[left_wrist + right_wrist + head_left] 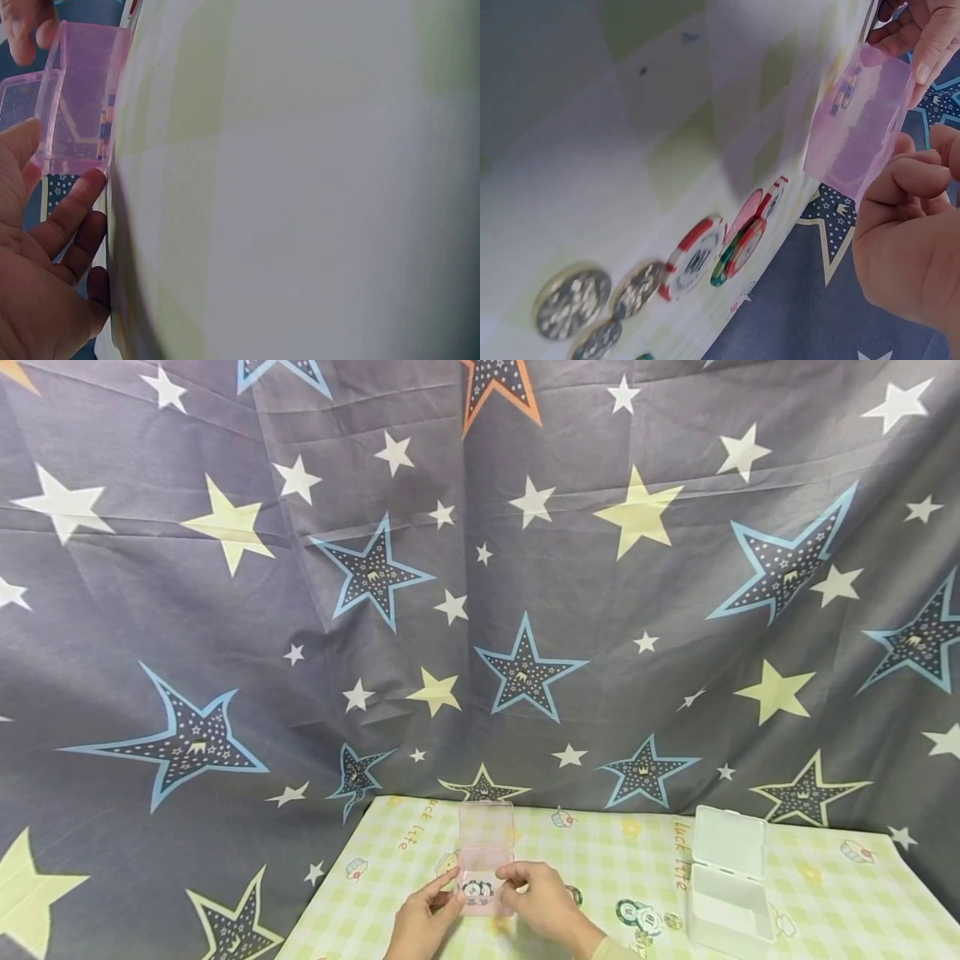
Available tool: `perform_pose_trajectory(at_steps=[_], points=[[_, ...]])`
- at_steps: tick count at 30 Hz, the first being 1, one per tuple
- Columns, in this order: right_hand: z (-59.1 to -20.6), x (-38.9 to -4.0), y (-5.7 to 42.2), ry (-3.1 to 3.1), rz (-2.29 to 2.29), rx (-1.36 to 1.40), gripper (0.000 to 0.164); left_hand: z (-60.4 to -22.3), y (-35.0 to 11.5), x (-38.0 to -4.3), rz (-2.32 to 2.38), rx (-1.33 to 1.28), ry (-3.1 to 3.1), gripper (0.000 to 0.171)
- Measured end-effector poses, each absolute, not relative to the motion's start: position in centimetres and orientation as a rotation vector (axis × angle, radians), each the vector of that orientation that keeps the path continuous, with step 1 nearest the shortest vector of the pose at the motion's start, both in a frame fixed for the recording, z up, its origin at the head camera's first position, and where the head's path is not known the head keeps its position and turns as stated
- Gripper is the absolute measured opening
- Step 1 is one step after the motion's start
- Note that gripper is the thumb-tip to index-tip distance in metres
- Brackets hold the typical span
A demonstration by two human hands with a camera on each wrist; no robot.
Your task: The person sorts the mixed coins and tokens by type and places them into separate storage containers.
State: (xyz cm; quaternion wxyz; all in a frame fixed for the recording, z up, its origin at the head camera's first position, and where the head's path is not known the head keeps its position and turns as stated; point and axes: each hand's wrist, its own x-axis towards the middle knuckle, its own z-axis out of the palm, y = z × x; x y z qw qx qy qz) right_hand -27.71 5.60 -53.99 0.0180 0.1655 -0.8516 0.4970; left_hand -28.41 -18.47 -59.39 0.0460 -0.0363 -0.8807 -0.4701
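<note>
A translucent pink plastic box (487, 857) stands on the table with its hinged lid (487, 824) raised at the back. Several poker chips (845, 94) lie at the bottom inside it. My left hand (424, 916) grips the box's left side, thumb at the rim (46, 142) and index finger low against the outer wall. Over the right side of the opening, my right hand (543, 897) hovers with loosely bent fingers. In the left wrist view its fingertips (46, 34) are apart, with nothing visible between them.
Right of my right hand lie several loose poker chips (697, 257) and gold-coloured coins (573, 301). Farther right stands a white plastic box (729, 906) with its lid up. A checked cloth (600, 843) covers the table, and a star-patterned curtain (420, 652) hangs behind it.
</note>
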Motion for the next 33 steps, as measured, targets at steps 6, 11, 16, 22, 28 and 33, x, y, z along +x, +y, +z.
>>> perform_pose_trajectory(at_steps=[6,11,16,22,28,33], points=[[-54.1,-27.2,6.8,-2.635,1.557,0.540,0.019,-59.3,-18.5,-28.3,-1.437,-0.092,-2.698,0.051],[-54.2,-26.8,7.7,-2.645,1.577,0.552,0.023,-59.2,-18.4,-28.3,-1.434,-0.079,-2.706,0.052],[-54.4,-26.4,8.6,-2.681,1.550,0.567,0.024,-59.1,-18.3,-28.1,-1.434,-0.079,-2.708,0.052],[-54.5,-26.0,9.8,-2.703,1.558,0.585,0.023,-59.0,-18.2,-28.2,-1.426,-0.070,-2.709,0.051],[-54.6,-25.9,10.8,-2.733,1.555,0.542,0.023,-58.7,-18.0,-28.1,-1.411,-0.045,-2.722,0.051],[-54.8,-26.0,11.7,-2.745,1.536,0.515,0.023,-58.6,-18.0,-28.1,-1.417,-0.055,-2.718,0.051]])
